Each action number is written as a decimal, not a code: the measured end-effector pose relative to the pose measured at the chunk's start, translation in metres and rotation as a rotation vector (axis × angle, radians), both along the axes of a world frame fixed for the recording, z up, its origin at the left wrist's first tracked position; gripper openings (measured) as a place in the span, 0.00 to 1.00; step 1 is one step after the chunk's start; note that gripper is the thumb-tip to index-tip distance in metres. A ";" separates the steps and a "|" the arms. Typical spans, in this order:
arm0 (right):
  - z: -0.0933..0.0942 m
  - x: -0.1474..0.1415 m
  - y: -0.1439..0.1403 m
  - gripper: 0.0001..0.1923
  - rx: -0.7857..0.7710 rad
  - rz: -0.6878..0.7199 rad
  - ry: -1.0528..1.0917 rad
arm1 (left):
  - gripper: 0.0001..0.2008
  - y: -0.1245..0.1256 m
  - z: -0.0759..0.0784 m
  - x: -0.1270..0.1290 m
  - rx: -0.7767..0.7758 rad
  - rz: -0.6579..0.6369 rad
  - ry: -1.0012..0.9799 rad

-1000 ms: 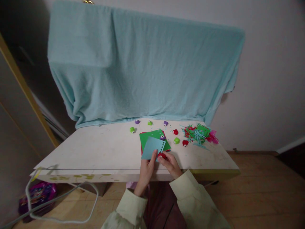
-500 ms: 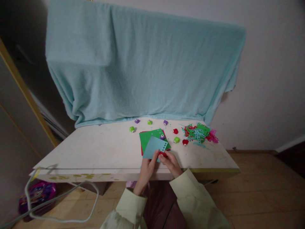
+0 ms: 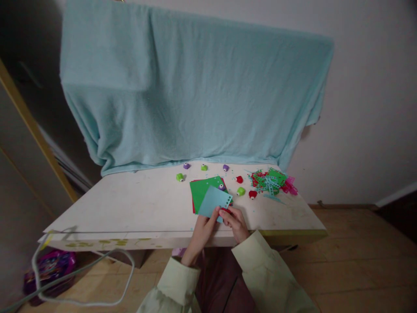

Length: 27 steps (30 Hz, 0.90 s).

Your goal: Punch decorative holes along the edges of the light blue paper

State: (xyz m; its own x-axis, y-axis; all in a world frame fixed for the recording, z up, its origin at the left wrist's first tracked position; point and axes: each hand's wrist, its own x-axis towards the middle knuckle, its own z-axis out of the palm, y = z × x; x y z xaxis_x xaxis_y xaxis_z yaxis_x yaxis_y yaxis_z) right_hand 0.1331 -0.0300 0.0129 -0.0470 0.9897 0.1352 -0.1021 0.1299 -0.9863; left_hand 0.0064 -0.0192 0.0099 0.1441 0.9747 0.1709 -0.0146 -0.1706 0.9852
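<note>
Near the table's front edge, my left hand [image 3: 206,224] pinches a light blue sheet of paper [image 3: 212,201] by its lower part. A row of small punched holes runs along the sheet's right side. My right hand [image 3: 237,221] is closed around a small red craft punch [image 3: 225,211] at the sheet's lower right edge; fingers cover most of it. Beneath the sheet lies a stack of green paper [image 3: 199,191] with red paper showing at its edges. A purple punch [image 3: 222,187] sits on the stack, just beyond the blue sheet.
Several more punches stand around the stack, among them a green one [image 3: 240,191] and a red one [image 3: 252,194]. Punched paper scraps [image 3: 272,181] are heaped at the right. A blue cloth [image 3: 202,95] hangs behind the white table [image 3: 130,204]. A pale cable [image 3: 130,278] loops at the lower left.
The blue sheet has shifted slightly right and turned a little. My right hand's fingers now cover more of the red punch.
</note>
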 end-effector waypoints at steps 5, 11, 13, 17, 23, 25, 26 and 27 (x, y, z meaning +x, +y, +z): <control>-0.002 0.001 0.001 0.15 0.022 0.002 0.007 | 0.15 -0.002 0.004 -0.002 -0.041 -0.014 -0.021; -0.002 0.001 0.000 0.14 0.022 0.006 0.002 | 0.15 -0.004 0.007 -0.004 -0.063 0.003 -0.058; -0.003 0.001 0.000 0.14 0.020 0.000 0.000 | 0.15 -0.003 0.007 -0.004 -0.056 -0.005 -0.059; -0.002 -0.002 0.002 0.13 0.030 -0.015 0.031 | 0.16 0.000 0.004 -0.005 -0.058 -0.024 -0.010; 0.007 -0.005 0.002 0.11 0.036 0.067 0.082 | 0.17 0.000 -0.002 -0.004 -0.048 0.128 0.031; 0.010 -0.005 0.001 0.10 0.043 0.070 0.084 | 0.17 -0.001 -0.002 -0.004 -0.045 0.155 0.035; 0.011 -0.005 0.001 0.10 0.045 0.069 0.085 | 0.17 -0.001 -0.003 -0.004 -0.039 0.156 0.034; 0.012 -0.006 0.001 0.11 0.045 0.068 0.087 | 0.17 -0.001 -0.003 -0.004 -0.032 0.153 0.034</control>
State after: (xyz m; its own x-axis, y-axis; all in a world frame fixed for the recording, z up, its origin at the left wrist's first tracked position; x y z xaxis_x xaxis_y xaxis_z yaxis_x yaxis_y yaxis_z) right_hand 0.1275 -0.0293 0.0250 -0.0999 0.9775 0.1859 -0.1976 0.1636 -0.9665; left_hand 0.0028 -0.0206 0.0072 -0.0012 0.9906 0.1370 0.0423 -0.1368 0.9897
